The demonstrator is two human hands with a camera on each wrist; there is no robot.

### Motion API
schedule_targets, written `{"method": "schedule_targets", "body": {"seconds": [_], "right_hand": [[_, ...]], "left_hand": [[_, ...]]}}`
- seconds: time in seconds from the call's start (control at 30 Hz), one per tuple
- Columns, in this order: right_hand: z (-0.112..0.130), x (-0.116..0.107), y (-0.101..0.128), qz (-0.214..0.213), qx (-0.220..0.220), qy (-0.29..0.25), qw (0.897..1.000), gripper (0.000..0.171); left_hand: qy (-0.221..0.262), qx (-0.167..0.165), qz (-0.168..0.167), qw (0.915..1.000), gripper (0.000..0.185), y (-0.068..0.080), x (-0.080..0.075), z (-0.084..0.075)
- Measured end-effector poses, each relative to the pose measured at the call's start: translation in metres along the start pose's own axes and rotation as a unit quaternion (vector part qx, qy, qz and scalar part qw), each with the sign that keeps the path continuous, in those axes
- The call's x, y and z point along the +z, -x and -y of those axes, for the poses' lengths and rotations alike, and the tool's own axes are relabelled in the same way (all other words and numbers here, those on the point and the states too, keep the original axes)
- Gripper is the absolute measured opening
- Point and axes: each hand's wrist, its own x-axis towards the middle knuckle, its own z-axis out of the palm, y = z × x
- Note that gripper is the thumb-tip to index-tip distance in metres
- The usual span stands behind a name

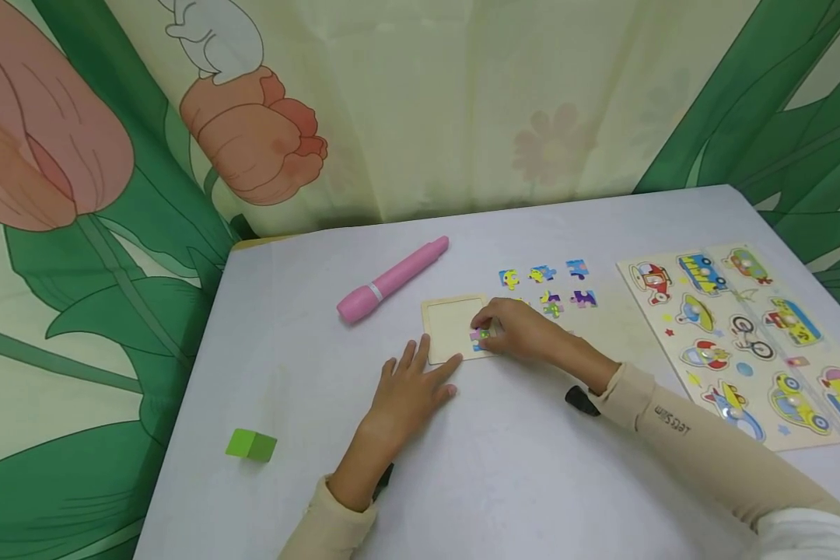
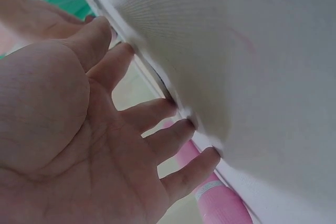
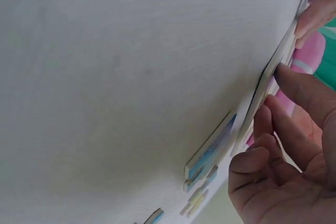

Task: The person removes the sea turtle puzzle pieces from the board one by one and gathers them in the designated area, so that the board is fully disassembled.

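The puzzle piece (image 1: pixel 481 336) lies in the tray (image 1: pixel 455 327) under the right hand (image 1: pixel 525 330) — loose pieces (image 1: pixel 549 286) just behind, marker (image 1: pixel 392 281) behind-left, left hand (image 1: pixel 409 385) before.

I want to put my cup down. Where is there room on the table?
Bare patches: between the green block and the left hand; the near edge between both sleeves; the far strip behind the pink marker. Crowded: around the wooden tray, right hand, loose puzzle pieces and vehicle board.
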Motion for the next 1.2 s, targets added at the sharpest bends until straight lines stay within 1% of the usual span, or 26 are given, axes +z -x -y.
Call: {"method": "schedule_targets", "body": {"seconds": [0.13,0.3,0.43,0.57,0.67,0.8,0.9,1.0,1.1,1.2], "right_hand": [[0.001,0.001,0.002,-0.001,0.006,-0.008,1.000,0.028],[0.001,0.003,0.003,0.006,0.027,-0.019,0.999,0.031],[0.000,0.002,0.005,0.002,0.037,-0.030,0.999,0.032],[-0.001,0.002,0.006,-0.021,0.016,-0.030,0.999,0.027],[-0.003,0.002,0.007,-0.043,-0.004,-0.030,0.999,0.019],[-0.007,-0.005,0.010,-0.065,-0.001,-0.055,0.996,0.012],[-0.014,-0.019,0.016,-0.068,0.026,-0.079,0.994,0.015],[-0.028,-0.037,0.026,-0.056,0.065,-0.094,0.992,0.019],[-0.046,-0.058,0.042,-0.038,0.105,-0.097,0.989,0.024],[-0.063,-0.077,0.061,-0.030,0.145,-0.082,0.986,0.027]], "left_hand": [[0.002,0.001,0.000,1.0000,0.048,0.000,0.000,0.000],[0.002,0.001,-0.001,1.0000,0.048,0.000,0.000,0.000],[0.002,0.002,-0.001,1.0000,0.047,0.000,0.001,0.000],[0.002,0.002,-0.001,1.0000,0.047,0.000,0.001,0.000],[0.002,-0.001,0.000,1.0000,0.047,0.000,0.000,0.000],[0.003,-0.005,0.004,1.0000,0.048,-0.001,0.000,0.000],[0.005,-0.007,0.005,1.0000,0.048,-0.002,0.000,0.001],[0.006,-0.007,0.005,0.9999,0.048,-0.002,0.000,0.000],[0.007,-0.008,0.007,0.9999,0.048,-0.001,0.000,0.000],[0.008,-0.006,0.008,0.9999,0.048,0.000,-0.001,0.000]]}}
